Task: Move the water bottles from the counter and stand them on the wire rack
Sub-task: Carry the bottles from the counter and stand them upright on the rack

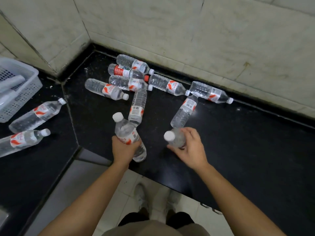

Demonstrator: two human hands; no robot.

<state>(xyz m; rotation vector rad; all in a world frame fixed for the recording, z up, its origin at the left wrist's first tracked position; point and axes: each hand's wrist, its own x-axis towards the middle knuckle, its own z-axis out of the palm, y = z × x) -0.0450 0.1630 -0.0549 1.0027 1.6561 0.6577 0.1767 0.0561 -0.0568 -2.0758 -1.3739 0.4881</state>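
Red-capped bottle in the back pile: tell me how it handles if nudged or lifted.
The red-capped bottle lies on its side, so it would probably roll, though neighbouring bottles hem it in. It seems full, so likely heavy for its size. Ribbed thin plastic may dent when squeezed.

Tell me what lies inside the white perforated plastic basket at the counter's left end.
Inside the white perforated plastic basket, pale elongated items lie slanted; what they are is unclear. Its near wall and the picture's edge hide the rest.
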